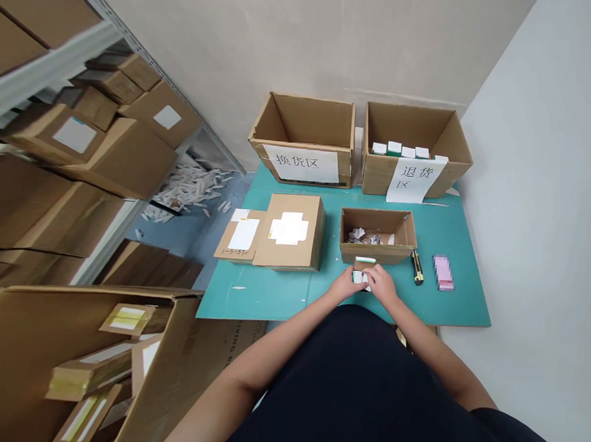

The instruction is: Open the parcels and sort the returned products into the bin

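Close to my body, at the front of the green table, both hands meet around a small white box with a green edge (359,277). My left hand (344,285) grips its left side. The fingers of my right hand (382,284) close on its top right part. A raised flap with a white and green edge (366,260) stands just behind the fingers; whether it belongs to the same box I cannot tell. Right behind the hands is an open small carton (376,254) with crumpled paper and clear plastic inside. My fingers hide much of the white box.
A yellow-black utility knife (417,268) and a blurred pink item (443,273) lie to the right. Left are two closed cartons (288,254). Two open labelled cartons (312,118) stand at the back, the right one holding several white boxes (394,149). Shelves and a large parcel carton (177,347) flank the left.
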A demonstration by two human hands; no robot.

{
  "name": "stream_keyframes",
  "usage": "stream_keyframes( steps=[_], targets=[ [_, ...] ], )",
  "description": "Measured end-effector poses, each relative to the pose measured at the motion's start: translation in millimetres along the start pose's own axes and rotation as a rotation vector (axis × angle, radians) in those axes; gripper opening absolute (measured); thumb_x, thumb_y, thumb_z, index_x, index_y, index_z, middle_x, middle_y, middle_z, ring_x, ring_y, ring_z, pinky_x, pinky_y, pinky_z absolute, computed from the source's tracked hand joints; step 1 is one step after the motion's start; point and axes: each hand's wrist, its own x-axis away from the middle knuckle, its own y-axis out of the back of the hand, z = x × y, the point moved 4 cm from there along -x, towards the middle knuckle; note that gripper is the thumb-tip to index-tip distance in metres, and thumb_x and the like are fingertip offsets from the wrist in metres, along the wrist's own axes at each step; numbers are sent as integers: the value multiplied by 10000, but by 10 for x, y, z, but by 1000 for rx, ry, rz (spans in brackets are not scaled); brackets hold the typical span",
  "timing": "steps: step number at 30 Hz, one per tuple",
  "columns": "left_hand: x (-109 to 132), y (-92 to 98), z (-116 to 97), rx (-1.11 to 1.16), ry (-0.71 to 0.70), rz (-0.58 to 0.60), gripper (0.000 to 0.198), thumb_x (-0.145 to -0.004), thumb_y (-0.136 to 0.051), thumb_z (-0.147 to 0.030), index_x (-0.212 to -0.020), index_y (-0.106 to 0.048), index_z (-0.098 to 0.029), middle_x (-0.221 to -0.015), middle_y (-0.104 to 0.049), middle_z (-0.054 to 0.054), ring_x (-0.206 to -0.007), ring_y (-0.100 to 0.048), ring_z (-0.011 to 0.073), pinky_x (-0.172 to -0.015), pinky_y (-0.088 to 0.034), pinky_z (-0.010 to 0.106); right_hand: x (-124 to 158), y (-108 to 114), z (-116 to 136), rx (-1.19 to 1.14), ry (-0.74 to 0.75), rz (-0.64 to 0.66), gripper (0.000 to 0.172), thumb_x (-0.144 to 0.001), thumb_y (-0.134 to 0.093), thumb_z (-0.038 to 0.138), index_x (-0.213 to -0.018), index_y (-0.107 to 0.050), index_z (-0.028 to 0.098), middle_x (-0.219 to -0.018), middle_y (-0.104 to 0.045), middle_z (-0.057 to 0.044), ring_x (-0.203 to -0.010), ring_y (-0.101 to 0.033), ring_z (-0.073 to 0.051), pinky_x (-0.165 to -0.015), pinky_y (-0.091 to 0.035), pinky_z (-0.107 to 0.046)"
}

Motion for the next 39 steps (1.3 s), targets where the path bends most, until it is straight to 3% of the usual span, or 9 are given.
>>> stream_keyframes(
  steps=[4,8,16,23,28,34,39],
  targets=[
    [-24,18,-39,-89,42,30,575,-680,-815,-495,-1097,-579,-177,-1088,-718,110,-983,-685,294,-809,-516,342,33,8,37,221,154,199,361,-956,-531,145,-1261,-696,246,-945,-586,-70,-892,-548,-212,-792,-442,-300],
    [-17,53,-50,-92,30,26,532,-725,-788,-433,-1143,-588,-172,-1106,-723,116,-995,-690,292,-824,-514,345,41,59,39,256,232,271,415,-974,-518,140,-1357,-641,242,-957,-571,-76,-902,-527,-214,-817,-440,-312],
    [-2,3,87,18,-45,33,722,-613,-869,-408,-1224,-572,-163,-1167,-708,123,-1041,-674,302,-883,-528,392,20,33,56,213,240,299,386,-1001,-486,171,-1361,-624,169,-960,-567,-78,-867,-544,-199,-788,-460,-305],
    [-27,0,158,96,-47,68,764,-618,-871,-426,-1260,-551,-162,-1195,-699,128,-1050,-674,297,-910,-524,406,-31,48,92,285,184,336,305,-1017,-487,230,-1261,-667,191,-997,-583,-77,-899,-590,-191,-806,-463,-288],
    [-9,49,120,60,-47,105,804,-604,-879,-431,-1271,-523,-156,-1230,-685,147,-1083,-666,313,-907,-523,405,-21,35,116,317,179,343,287,-1025,-485,278,-1226,-673,198,-1016,-594,-78,-887,-608,-187,-798,-463,-279],
    [-6,103,24,-134,-90,102,692,-634,-863,-410,-1215,-557,-192,-1211,-699,143,-1115,-661,351,-906,-519,415,7,39,100,305,190,300,253,-1025,-485,277,-1158,-686,199,-990,-602,-80,-864,-615,-185,-784,-456,-270],
    [-14,94,-30,-34,-152,108,987,-555,-909,-384,-1406,-449,-184,-1312,-658,164,-1184,-638,351,-967,-504,425,6,89,92,189,179,239,174,-991,-517,266,-1082,-653,210,-983,-610,-67,-862,-604,-189,-782,-457,-278]
  ],
)
